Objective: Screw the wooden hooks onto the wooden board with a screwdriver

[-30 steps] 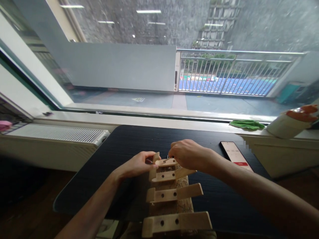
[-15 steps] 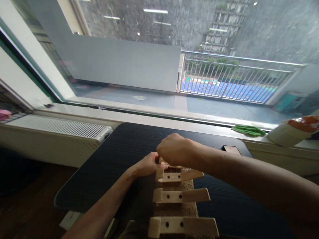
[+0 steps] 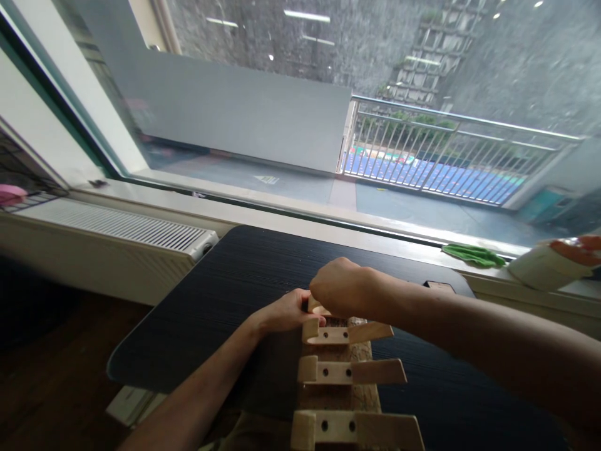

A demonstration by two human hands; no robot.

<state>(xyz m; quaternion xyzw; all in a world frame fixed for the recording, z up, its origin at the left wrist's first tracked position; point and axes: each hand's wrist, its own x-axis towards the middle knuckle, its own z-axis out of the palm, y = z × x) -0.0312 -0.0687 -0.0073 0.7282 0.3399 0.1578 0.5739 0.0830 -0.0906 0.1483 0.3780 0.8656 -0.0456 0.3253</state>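
On the dark table, a narrow brown speckled board (image 3: 364, 398) runs away from me. Several pale wooden brackets (image 3: 334, 372) lie across it in a row, each with a raised block at its left end and two dark holes in the middle. At the board's far end, my left hand (image 3: 286, 311) pinches the left end of the farthest wooden bracket (image 3: 318, 307), thumb toward me. My right hand (image 3: 342, 287) is closed above that same bracket, knuckles up, and covers most of it. Whatever sits inside the right hand's fingers is hidden.
A phone-like flat object (image 3: 440, 287) lies near the table's (image 3: 225, 282) far right corner. On the windowsill are a green cloth (image 3: 474, 255) and a white container (image 3: 547, 266) with an orange top. A white radiator (image 3: 126, 225) stands left of the table, under the window.
The view has shifted, so the table, board and hands appear slightly farther right. Both hands stay at the farthest bracket, with more of its left end showing.
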